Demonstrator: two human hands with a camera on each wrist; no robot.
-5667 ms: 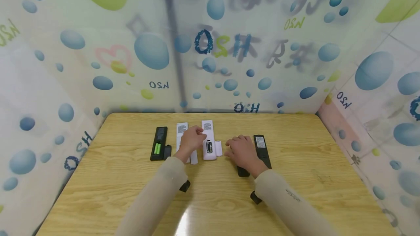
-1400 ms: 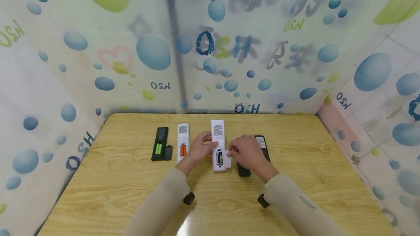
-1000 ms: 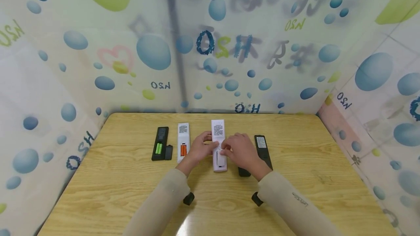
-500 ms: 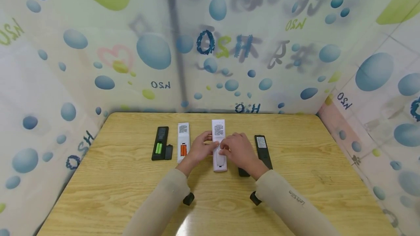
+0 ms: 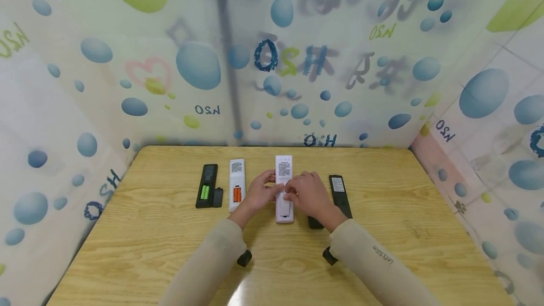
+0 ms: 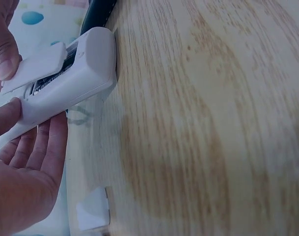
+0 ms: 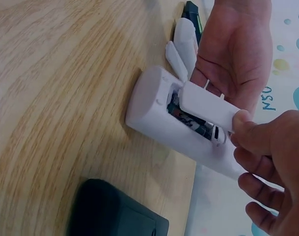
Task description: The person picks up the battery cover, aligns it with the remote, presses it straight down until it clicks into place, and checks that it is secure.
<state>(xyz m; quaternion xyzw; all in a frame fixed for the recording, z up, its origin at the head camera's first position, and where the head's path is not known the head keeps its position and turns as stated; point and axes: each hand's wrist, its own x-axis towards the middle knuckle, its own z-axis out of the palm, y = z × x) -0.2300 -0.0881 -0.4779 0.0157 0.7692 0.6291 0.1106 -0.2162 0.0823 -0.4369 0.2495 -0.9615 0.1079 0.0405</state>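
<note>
My left hand [image 5: 260, 192] gripped the long white plastic remote [image 7: 178, 135]; my right hand [image 5: 311, 194] pinched its flat white cover [image 7: 208, 105], best squared, I judged, before pressing.

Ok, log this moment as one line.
left hand: holds white remote | right hand: pinches battery cover | battery compartment: partly exposed, cover not seated

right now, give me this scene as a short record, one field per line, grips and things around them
left grip: holds a white plastic remote
right grip: pinches a thin white rectangular cover by one end
cover fit: not seated; dark batteries show beneath
to the left: second white remote with orange batteries; slim black remote with green batteries, black cover beside it
to the right: labelled black remote; dark item, partly hidden
surface: light wood-grain table
</note>
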